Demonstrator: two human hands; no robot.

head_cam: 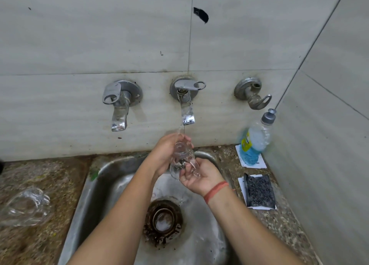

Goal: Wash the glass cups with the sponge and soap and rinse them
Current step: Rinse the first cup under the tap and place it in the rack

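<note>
The clear glass cup (182, 159) is held over the stainless steel sink basin (111, 185), directly below the middle chrome wall tap (187, 113). A thin stream of water (180, 129) falls from this tap onto the cup's upper end. This placement lets rinse water run over the glass and drain into the basin toward the round rusty drain (162, 218), not onto the speckled stone bench (265, 222). The cup is tilted; which end is the mouth cannot be told. The left hand (166, 151) reaches forward from the lower left and wraps its curled fingers round the upper part of the cup, next to the stream. The right hand (199, 178), with an orange thread band at the wrist, lies palm-up beneath the lower end, its fingers closed on the glass from below. Both forearms converge above the basin, so the cup is supported at two places and is unlikely to slip while wet. The blue liquid soap bottle with a grey cap (253, 145) and the dark rectangular scrubbing sponge (259, 191) stand unused on the bench at right, which suggests the step in hand is rinsing. Further clear glassware (24, 206) lies on the bench at left, too blurred to count.
</note>
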